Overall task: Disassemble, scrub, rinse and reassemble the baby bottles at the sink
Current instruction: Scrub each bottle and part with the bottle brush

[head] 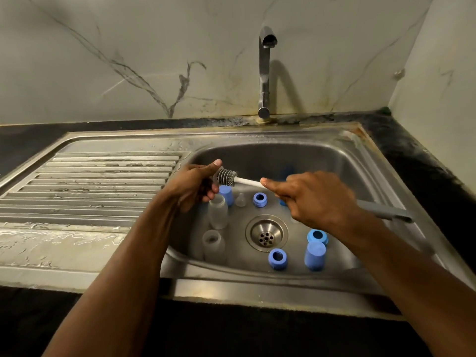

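Head view, looking down into steel sink [334, 155]; drain [266, 233] taken as landmark. Above and left of drain, left hand [192, 188] curls round something small at the grey bristle head of the bottle brush [228, 177]; what it grips is mostly hidden, cannot tell which part. Right hand [316, 199], above and right of drain, is closed round the brush's white shaft, index finger laid along it; grey handle end sticks out past the wrist toward the right rim.

Around drain: two clear bottles [218, 211] to its left, a clear nipple [240, 200] above it, blue rings [259, 199] above and below, a blue cap [314, 255] below right. All apart, so scrubbing is in hand.

Faucet [265, 73] behind drain; no water visible.

Risks, judged: wet small part could slip from the left fingers and drop among the loose pieces; a hard brush stroke could knock the standing bottles over.
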